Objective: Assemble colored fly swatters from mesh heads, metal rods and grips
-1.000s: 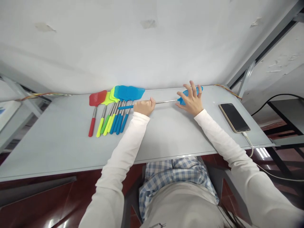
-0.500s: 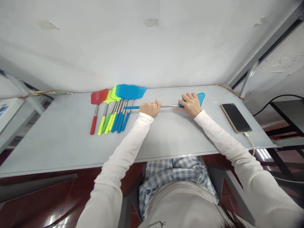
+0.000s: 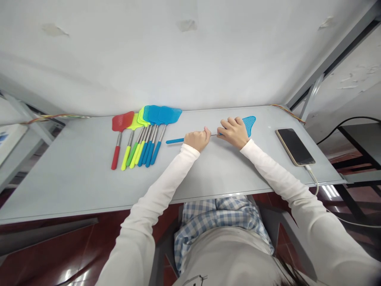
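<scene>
The blue fly swatter (image 3: pixel 249 123) lies across the table (image 3: pixel 74 182) just right of center – left hand (image 3: pixel 196 140) fisted around its handle, right hand (image 3: pixel 233 131) gripping near the mesh head. A fanned row of swatters (image 3: pixel 143 135) sits to the left, a phone (image 3: pixel 294 146) at right.

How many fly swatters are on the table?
About 8: one blue fly swatter held between the left hand and right hand, and roughly seven in the overlapping row at left; some there may be hidden.
</scene>
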Demonstrator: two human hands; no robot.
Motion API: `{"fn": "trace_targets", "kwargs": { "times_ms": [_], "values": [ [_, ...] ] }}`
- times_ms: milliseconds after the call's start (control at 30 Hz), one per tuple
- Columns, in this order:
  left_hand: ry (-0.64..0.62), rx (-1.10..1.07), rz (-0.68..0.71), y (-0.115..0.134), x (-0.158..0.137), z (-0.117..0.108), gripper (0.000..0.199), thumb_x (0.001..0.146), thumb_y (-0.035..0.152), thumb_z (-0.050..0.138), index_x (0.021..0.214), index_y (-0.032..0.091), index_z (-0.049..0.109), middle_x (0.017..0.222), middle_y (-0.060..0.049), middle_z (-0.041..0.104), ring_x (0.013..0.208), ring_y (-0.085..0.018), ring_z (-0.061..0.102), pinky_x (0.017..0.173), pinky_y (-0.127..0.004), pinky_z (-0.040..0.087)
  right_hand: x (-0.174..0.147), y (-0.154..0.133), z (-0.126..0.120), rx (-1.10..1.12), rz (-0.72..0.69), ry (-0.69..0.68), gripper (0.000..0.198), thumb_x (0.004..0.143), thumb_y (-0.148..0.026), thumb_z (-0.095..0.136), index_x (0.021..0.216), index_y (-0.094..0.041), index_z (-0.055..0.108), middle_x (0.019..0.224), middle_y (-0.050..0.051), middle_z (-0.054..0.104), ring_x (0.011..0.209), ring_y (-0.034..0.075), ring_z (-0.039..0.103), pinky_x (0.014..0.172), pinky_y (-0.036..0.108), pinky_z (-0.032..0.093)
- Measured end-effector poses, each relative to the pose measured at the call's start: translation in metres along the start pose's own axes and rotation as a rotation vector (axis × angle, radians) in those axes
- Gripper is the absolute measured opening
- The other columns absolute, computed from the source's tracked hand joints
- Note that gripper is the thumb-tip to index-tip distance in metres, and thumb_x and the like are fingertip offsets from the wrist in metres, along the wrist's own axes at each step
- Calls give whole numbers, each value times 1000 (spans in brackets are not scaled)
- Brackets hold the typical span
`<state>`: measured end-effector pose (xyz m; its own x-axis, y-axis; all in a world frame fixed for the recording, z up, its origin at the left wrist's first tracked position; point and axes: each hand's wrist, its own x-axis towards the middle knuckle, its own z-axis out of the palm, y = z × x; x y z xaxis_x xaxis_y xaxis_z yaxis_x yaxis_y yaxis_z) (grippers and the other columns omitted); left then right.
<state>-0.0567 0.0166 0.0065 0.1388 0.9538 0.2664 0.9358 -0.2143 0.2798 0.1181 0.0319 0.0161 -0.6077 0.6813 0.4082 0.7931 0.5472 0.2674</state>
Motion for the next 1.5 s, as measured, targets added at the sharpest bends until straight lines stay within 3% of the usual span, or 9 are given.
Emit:
{"fn": "trace_targets", "kwargs": {
  "times_ms": [267,467,667,900,1067,1267,1367,1500],
  "values": [
    [-101,96,157,-22,7,-15,46,95,50,28,105,20,62,91,-10,71,85,-22,66,65,-28,38,-3,24,8,-22,176,3,22,91,-27,47,90,-22,68,97,10,59,89,22,46,80,38,27],
    [-245,134,282,-42,9,-12,38,94,50,36,103,23,61,94,-9,72,82,-22,67,64,-28,39,-7,32,15,17,112,-59,17,88,-31,56,84,-22,70,87,8,59,85,21,44,76,36,24],
    [-236,232,314,-35,6,-16,42,95,52,30,106,24,60,92,-10,73,79,-22,67,63,-29,38,-7,25,18,40,85,-27,20,89,-35,55,83,-24,70,83,6,57,83,20,41,76,36,22],
    [-257,174,324,-24,2,-13,44,96,50,28,108,22,59,92,-12,73,79,-24,68,64,-29,40,-6,19,19,64,84,-29,26,94,-36,47,85,-26,70,84,6,59,86,20,44,81,38,25],
    [-217,106,249,-21,5,-13,45,95,53,28,107,23,60,91,-9,73,84,-24,68,66,-29,40,-2,19,11,52,144,-12,24,93,-33,46,93,-26,68,100,9,63,98,24,50,91,42,29],
    [-124,-193,0,-28,12,-7,35,95,49,36,107,23,55,85,-6,70,78,-21,66,66,-28,41,-5,-3,1,89,302,148,35,91,-30,41,122,-21,57,130,15,54,124,28,43,104,48,23],
    [-123,-587,-37,-25,10,0,26,94,40,39,111,22,48,65,2,61,58,-14,57,61,-25,41,-6,-15,2,208,462,173,33,94,-36,38,110,-17,60,118,16,60,114,27,50,98,45,30],
    [-347,-1163,-4,-9,2,16,29,92,40,45,113,22,35,60,9,55,47,-8,47,54,-21,40,-3,-23,7,517,565,151,35,96,-43,34,90,-19,58,95,8,65,89,20,58,88,39,35]
  ]
}}
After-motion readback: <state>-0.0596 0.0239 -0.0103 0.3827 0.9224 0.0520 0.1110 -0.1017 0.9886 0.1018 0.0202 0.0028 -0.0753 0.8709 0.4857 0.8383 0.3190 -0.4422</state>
